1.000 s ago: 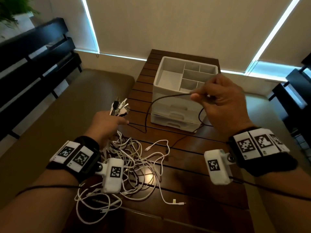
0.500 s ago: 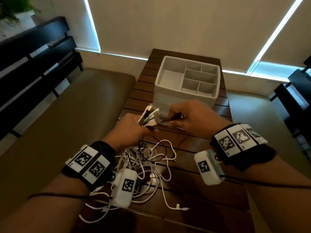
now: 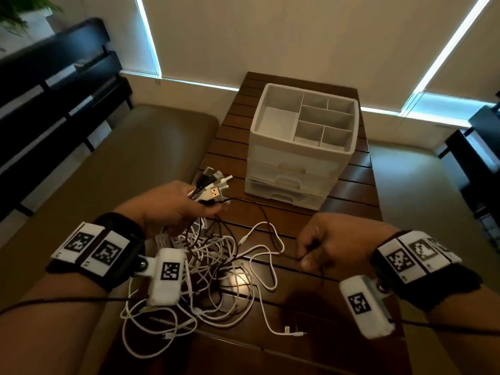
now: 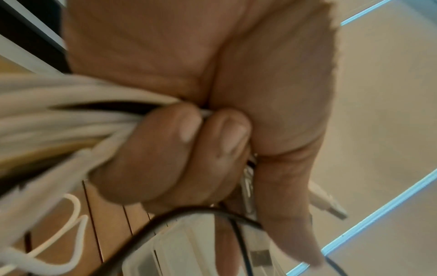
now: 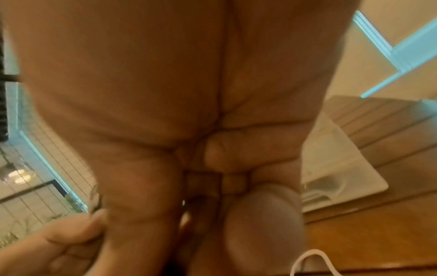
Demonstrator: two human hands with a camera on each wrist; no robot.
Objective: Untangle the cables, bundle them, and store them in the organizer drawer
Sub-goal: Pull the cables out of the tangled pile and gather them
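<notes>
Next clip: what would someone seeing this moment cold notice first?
Most striking is the tangle of white cables sprawled on the near end of the slatted wooden table, between the two wrists. The left hand grips a fan of USB plugs above the tangle, while the right hand pinches a thin black cable. Behind them stands the white drawer organizer, its top compartments bare and its drawers shut.
</notes>
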